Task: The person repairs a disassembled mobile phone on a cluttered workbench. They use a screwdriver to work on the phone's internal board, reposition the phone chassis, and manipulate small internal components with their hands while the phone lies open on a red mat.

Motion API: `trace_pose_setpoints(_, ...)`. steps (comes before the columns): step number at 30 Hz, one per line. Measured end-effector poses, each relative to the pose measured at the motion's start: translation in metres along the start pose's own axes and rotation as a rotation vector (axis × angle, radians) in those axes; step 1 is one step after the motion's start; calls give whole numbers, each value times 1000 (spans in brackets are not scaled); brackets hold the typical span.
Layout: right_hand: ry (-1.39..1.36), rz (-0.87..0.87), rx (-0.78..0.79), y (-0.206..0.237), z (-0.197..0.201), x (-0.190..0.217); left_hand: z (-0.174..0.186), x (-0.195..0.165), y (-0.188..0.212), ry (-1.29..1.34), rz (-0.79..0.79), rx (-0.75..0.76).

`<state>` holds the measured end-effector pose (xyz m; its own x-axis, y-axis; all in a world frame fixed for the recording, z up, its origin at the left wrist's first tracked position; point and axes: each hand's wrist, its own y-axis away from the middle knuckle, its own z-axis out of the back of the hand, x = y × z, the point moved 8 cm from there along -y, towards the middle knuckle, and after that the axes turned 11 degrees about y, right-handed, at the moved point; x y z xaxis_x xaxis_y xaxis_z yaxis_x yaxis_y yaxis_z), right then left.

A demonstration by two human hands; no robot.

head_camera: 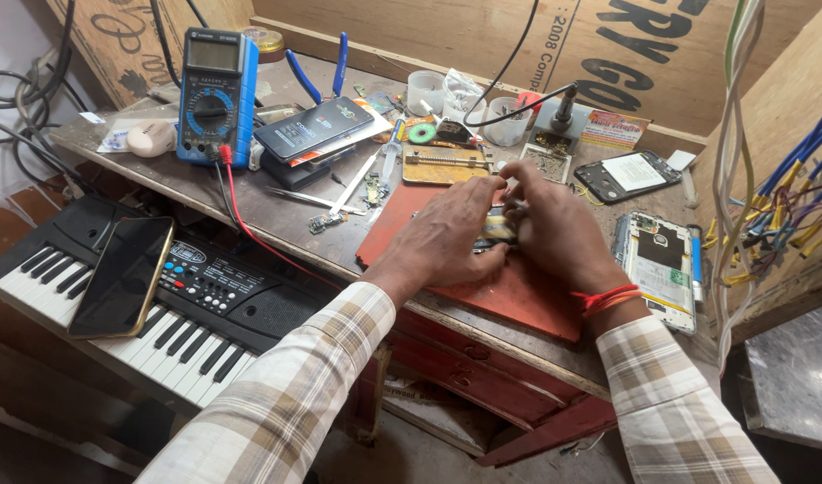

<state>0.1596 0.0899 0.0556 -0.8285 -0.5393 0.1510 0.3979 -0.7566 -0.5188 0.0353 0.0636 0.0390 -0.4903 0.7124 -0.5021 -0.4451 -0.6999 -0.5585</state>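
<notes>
1. Left hand (447,235): rests palm down on the red mat (509,291), fingers (479,199) curled together and closed on the left end of a small flat part (498,226), dark with a yellowish face.
2. Right hand (554,224): set opposite the left, fingers (520,172) bent inward and pressed on the right end of the same part. A red thread band (608,298) circles this wrist.
3. Small flat part: lies between the two sets of fingers, low over the mat; mostly covered, so its kind cannot be told. Whether it touches the mat cannot be told.
4. Just beyond the fingers: a brass-coloured board holder (445,164), a green tape roll (421,133) and a clear plastic cup (504,122).
5. Right of the fingers: an opened phone body (657,264) with its white inside showing, near the right wrist; further off, a dark phone back with a white panel (630,175).
6. Left of the fingers: tweezers (308,199) and small circuit pieces (326,221) on the table (276,215); well beyond them a blue multimeter (215,97) with a red lead, and a dark phone (312,128) lying on a stack.
7. Below and left of the fingers, under the table edge: a black keyboard (196,305) with a gold-rimmed phone (124,275) lying face up on its keys.
8. Far right of the fingers: a bundle of blue and yellow wires (787,202) along the wooden wall
</notes>
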Motion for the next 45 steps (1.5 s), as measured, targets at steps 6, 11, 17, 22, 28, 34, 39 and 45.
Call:
trace_pose_setpoints(6, -317, -242, 238, 10, 28, -45, 3, -4, 3, -20, -91, -71)
trace_pose_setpoints(11, -316, -398, 516, 23, 20, -50, 2, -2, 2, -14, -70, -43)
trace_pose_setpoints(17, -373, -414, 609, 27, 15, -36, 2, -4, 2, 2, -48, -31)
trace_pose_setpoints(22, -260, -415, 495, 21, 24, -41, 2, -4, 2, -5, -59, -40)
trace_pose_setpoints(28, -542, -301, 205, 14, 38, -45, 1, -1, 2, 0, -42, -35)
trace_pose_setpoints(34, -586, -123, -165, 9, 58, -37, 2, -2, 2, 2, -44, -43)
trace_pose_setpoints(39, -597, -162, -346, 11, 62, -43, 4, -5, 2, -5, -63, -61)
trace_pose_setpoints(45, -588, -146, -357, 10, 53, -43, 2, -3, 1, -19, -35, -45)
